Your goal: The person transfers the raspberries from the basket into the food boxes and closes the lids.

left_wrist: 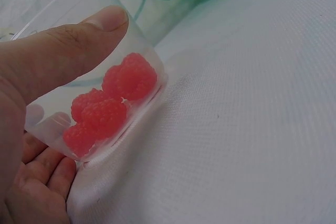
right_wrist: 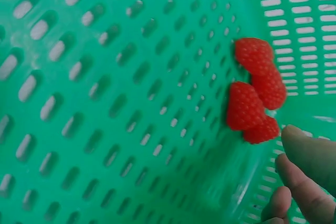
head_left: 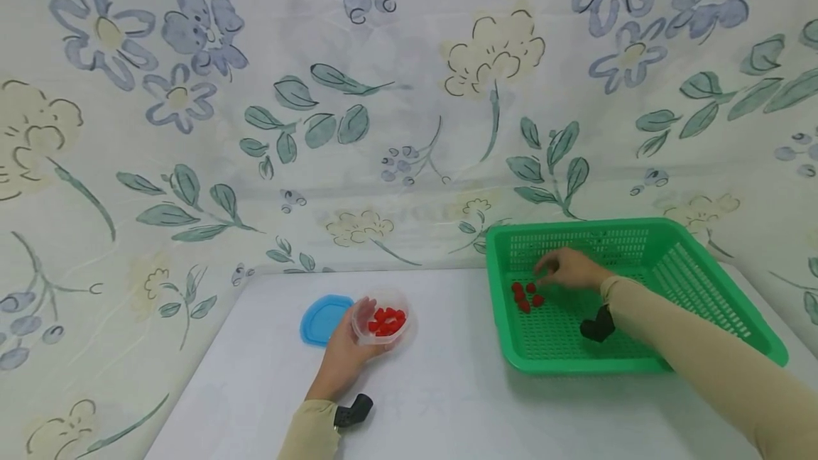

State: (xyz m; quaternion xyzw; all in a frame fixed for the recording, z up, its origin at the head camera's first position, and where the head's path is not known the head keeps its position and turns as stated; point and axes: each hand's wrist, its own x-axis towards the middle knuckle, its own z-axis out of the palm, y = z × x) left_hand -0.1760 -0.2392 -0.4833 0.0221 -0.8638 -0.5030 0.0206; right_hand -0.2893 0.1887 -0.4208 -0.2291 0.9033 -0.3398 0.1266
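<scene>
The left hand (head_left: 348, 355) is gripping the cup (head_left: 377, 341), thumb against its wall, probably steadying it; red berries (left_wrist: 102, 115) are lying inside. The lid (head_left: 319, 319) is lying just beside. Beyond, the right hand (head_left: 573, 269) is hovering in the basket (head_left: 543, 365), thumb and finger parted, near loose berries (right_wrist: 245, 106); whether it is touching one is unclear.

Head view forward-down, wrist views close, green basket (head_left: 575, 366) in all

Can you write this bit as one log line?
left hand: holding clear cup, red berries inside | right hand: in green basket, near other berries | blue lid: on table
</scene>
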